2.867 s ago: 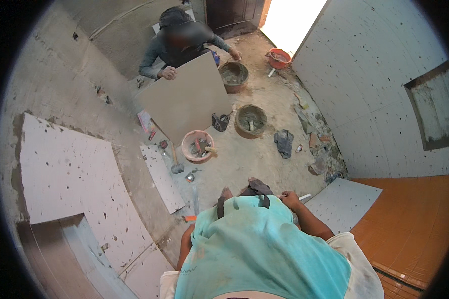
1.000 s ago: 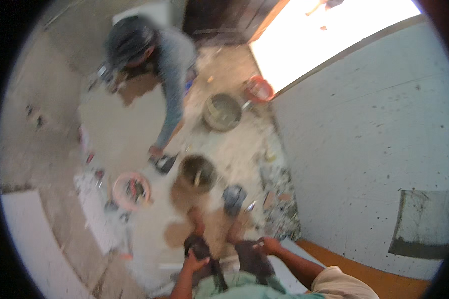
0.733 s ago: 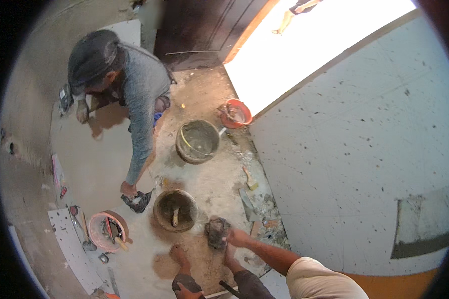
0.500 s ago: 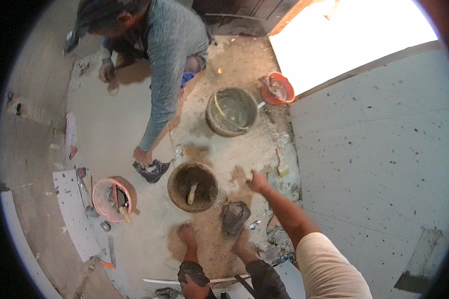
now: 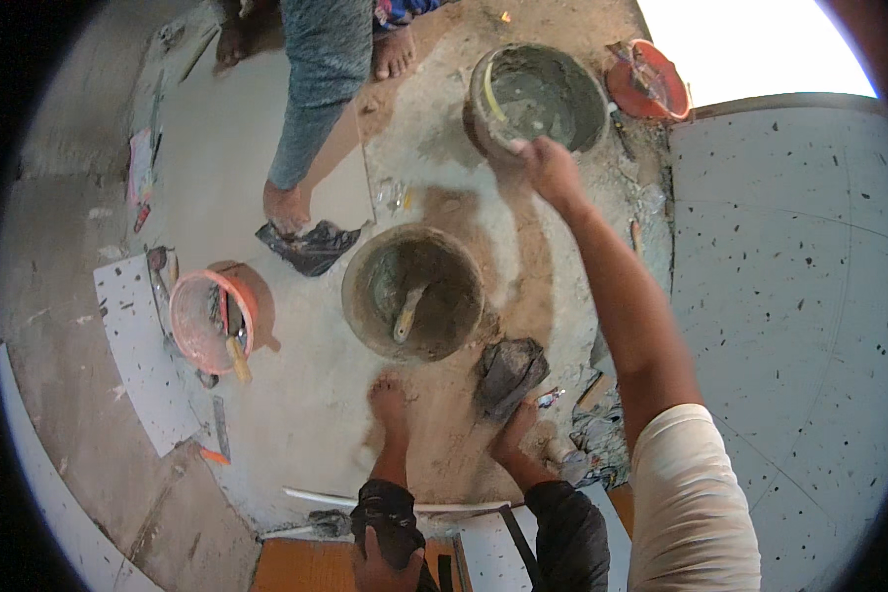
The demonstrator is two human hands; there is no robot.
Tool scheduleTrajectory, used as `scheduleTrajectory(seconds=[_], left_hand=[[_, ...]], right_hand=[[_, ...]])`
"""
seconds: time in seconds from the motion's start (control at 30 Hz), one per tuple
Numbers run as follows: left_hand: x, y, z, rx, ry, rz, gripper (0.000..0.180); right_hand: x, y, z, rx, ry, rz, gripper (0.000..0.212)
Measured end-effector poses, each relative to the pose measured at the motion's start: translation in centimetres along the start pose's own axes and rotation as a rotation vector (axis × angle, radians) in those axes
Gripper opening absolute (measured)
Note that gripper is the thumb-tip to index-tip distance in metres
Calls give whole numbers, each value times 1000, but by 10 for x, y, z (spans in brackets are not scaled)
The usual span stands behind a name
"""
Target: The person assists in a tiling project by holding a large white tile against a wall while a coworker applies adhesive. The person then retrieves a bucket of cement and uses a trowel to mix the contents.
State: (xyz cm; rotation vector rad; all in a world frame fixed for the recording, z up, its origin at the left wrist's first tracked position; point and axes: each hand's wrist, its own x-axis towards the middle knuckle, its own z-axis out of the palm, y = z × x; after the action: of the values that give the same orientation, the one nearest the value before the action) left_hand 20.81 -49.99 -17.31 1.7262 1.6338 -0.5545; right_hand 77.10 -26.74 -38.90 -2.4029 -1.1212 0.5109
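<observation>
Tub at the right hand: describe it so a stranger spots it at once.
Find the bright opening at upper right, then the orange bucket beside it. Just left of that sits a grey-crusted tub, the right hand at its near rim. Unlike the nearer tub, which holds a pale-handled tool, it has a yellow strip along its left side.

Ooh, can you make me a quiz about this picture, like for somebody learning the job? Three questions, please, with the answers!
1. The camera wearer's right hand is at the rim of which thing?
A) bright red plastic bucket
B) round grey tub with a yellow strip
C) crumpled black plastic bag

2. True or false: the wearer's left hand rests on a white speckled panel.

3. Fill the gap: a wooden-handled tool lies ____ the round dull-brown basin in front of the wearer's feet.

Key:
1. B
2. False; it rests on a dark cloth trouser leg.
3. inside
</observation>
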Motion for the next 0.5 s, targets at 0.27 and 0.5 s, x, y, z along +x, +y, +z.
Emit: scheduleTrajectory(seconds=[0.27,0.5], left_hand=[[5,36,-35,86,-211,-254,92],[-1,29,-26,44,-160,-292,89]], right_hand=[[-38,11,-74,449,144,300,53],[-162,39,-70,949,248,574,45]])
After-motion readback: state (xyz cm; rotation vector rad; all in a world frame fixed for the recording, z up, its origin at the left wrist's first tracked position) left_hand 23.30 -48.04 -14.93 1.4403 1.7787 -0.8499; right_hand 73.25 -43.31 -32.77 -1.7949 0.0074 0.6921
